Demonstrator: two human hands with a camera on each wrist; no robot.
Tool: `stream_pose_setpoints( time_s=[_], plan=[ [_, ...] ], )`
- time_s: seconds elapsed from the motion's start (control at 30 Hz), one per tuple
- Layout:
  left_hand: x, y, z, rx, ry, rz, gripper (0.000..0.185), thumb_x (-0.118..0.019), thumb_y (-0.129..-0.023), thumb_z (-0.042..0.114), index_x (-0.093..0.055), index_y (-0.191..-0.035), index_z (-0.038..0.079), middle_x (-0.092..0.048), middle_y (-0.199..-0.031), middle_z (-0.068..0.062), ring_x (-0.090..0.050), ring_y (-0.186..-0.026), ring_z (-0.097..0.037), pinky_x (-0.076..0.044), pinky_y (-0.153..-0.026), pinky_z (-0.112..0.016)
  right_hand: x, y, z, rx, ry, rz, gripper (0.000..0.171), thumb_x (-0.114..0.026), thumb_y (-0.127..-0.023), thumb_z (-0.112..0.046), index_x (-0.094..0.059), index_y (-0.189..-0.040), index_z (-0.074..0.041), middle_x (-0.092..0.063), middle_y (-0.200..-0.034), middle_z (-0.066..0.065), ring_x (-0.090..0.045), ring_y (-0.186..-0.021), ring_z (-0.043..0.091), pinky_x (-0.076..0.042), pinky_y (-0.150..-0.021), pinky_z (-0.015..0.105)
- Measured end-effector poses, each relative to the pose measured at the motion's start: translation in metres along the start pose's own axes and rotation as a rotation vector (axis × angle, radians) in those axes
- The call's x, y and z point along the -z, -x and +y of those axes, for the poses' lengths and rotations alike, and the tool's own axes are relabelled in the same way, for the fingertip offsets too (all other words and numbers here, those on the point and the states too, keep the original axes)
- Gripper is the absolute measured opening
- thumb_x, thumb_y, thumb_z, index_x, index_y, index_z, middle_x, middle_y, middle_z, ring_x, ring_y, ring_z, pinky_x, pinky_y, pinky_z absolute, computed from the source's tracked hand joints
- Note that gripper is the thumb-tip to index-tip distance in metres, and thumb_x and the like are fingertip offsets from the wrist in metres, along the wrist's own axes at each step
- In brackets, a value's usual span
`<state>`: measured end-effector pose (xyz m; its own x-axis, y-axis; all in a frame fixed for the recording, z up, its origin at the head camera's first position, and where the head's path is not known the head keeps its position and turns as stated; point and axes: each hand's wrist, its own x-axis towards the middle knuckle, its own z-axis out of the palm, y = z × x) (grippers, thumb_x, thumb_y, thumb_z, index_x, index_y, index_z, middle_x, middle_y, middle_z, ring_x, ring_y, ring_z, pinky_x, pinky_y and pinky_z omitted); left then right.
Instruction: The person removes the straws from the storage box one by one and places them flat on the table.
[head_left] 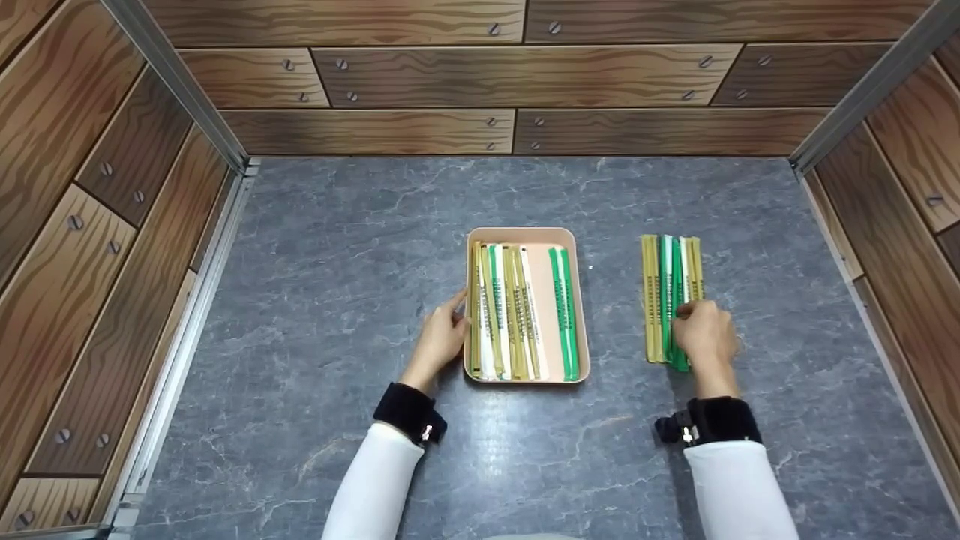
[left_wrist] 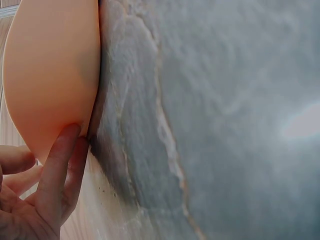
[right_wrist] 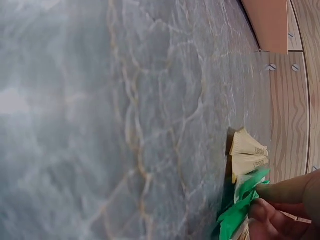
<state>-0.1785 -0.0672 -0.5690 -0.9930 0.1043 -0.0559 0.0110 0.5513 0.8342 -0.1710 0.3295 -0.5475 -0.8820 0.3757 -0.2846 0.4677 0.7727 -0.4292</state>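
Observation:
A shallow pinkish-orange tray [head_left: 581,300] holds slim printed stick sachets [head_left: 517,315] in gold, white and green. They lie lengthwise, most at the left side, with a green pair [head_left: 564,315] at the right. My left hand [head_left: 441,334] rests its fairly straight fingers against the tray's left outer wall [left_wrist: 55,65]. To the right of the tray lies a row of gold, green and white sachets [head_left: 652,300]. My right hand [head_left: 705,334] is over this row's near end and pinches a green stick sachet [right_wrist: 237,215] between thumb and fingers, its near end raised.
Grey marbled tabletop [head_left: 337,300] surrounds the tray and the row. Wood-patterned panels [head_left: 420,131] wall in the back and both sides, with a metal rail [head_left: 202,322] along the left edge.

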Motion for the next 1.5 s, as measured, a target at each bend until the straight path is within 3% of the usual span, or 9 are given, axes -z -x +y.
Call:
stream_pose_setpoints(
  time_s=[0.2,0.37,0.63,0.73,0.93,1.07,1.2,1.37,1.5],
  plan=[
    [0.000,0.000,0.001,0.006,0.012,-0.007,0.056,-0.058,-0.090,-0.003,-0.048,-0.144,0.004,-0.067,-0.080,-0.009,-0.058,-0.063,-0.014,-0.051,-0.058,-0.030,-0.001,0.001,-0.001,0.023,0.002,-0.001,0.037,-0.050,-0.098,-0.019,-0.063,-0.129,-0.005,-0.063,-0.122,0.023,-0.065,-0.091,0.038,-0.051,-0.061,0.046],
    [0.000,0.000,0.001,0.006,0.009,-0.009,0.056,-0.057,-0.090,-0.003,-0.048,-0.145,0.005,-0.068,-0.082,-0.010,-0.058,-0.063,-0.014,-0.051,-0.059,-0.029,-0.002,0.004,-0.007,0.099,-0.008,0.059,0.036,-0.056,-0.097,-0.021,-0.065,-0.126,-0.003,-0.067,-0.115,0.020,-0.065,-0.089,0.036,-0.051,-0.064,0.046],
    [0.000,0.000,0.000,0.019,0.014,-0.015,0.056,-0.059,-0.091,-0.002,-0.047,-0.145,0.006,-0.068,-0.082,-0.010,-0.058,-0.063,-0.014,-0.051,-0.058,-0.029,-0.015,0.018,-0.038,0.354,-0.089,0.202,0.025,-0.063,-0.089,-0.009,-0.072,-0.110,0.001,-0.071,-0.098,0.019,-0.067,-0.084,0.037,-0.053,-0.068,0.048],
    [0.000,0.000,0.000,0.014,0.010,-0.009,0.056,-0.059,-0.091,-0.002,-0.048,-0.145,0.005,-0.067,-0.080,-0.009,-0.057,-0.062,-0.014,-0.051,-0.058,-0.030,-0.023,0.028,-0.058,0.447,-0.108,0.201,0.023,-0.064,-0.089,-0.007,-0.072,-0.107,0.003,-0.071,-0.095,0.019,-0.067,-0.082,0.034,-0.054,-0.070,0.048],
    [0.000,0.000,0.000,0.005,0.005,-0.005,0.056,-0.059,-0.090,-0.002,-0.048,-0.144,0.005,-0.067,-0.081,-0.010,-0.056,-0.061,-0.013,-0.050,-0.057,-0.029,-0.046,0.053,-0.099,0.599,-0.140,0.143,0.021,-0.066,-0.089,-0.005,-0.073,-0.107,0.004,-0.071,-0.094,0.019,-0.069,-0.074,0.029,-0.056,-0.060,0.040],
    [0.000,0.000,0.001,0.002,0.006,-0.002,0.056,-0.057,-0.089,-0.004,-0.048,-0.144,0.004,-0.068,-0.080,-0.011,-0.055,-0.059,-0.012,-0.049,-0.054,-0.028,-0.061,0.067,-0.119,0.602,-0.107,-0.009,0.028,-0.065,-0.090,-0.006,-0.068,-0.115,0.006,-0.068,-0.105,0.025,-0.070,-0.083,0.032,-0.058,-0.061,0.035],
    [-0.001,0.000,0.000,0.006,0.013,-0.004,0.057,-0.056,-0.088,-0.005,-0.048,-0.144,0.004,-0.066,-0.077,-0.009,-0.053,-0.055,-0.011,-0.048,-0.051,-0.026,-0.069,0.076,-0.130,0.516,0.039,-0.129,0.031,-0.065,-0.091,-0.009,-0.064,-0.116,0.008,-0.066,-0.103,0.029,-0.068,-0.083,0.036,-0.057,-0.059,0.035],
    [-0.001,-0.001,0.000,0.003,0.013,0.001,0.057,-0.057,-0.089,-0.005,-0.048,-0.144,0.004,-0.066,-0.073,-0.010,-0.051,-0.053,-0.010,-0.046,-0.049,-0.025,-0.076,0.081,-0.136,0.467,0.188,-0.170,0.020,-0.068,-0.088,-0.010,-0.061,-0.100,0.005,-0.064,-0.088,0.024,-0.064,-0.075,0.034,-0.055,-0.055,0.039],
    [0.000,0.000,0.000,-0.004,0.023,0.001,0.057,-0.058,-0.089,-0.005,-0.048,-0.144,0.004,-0.066,-0.074,-0.011,-0.052,-0.054,-0.010,-0.046,-0.050,-0.026,-0.081,0.081,-0.137,0.498,0.231,-0.147,0.018,-0.069,-0.086,-0.007,-0.063,-0.098,0.005,-0.063,-0.091,0.023,-0.063,-0.073,0.033,-0.055,-0.055,0.040]
  ],
)
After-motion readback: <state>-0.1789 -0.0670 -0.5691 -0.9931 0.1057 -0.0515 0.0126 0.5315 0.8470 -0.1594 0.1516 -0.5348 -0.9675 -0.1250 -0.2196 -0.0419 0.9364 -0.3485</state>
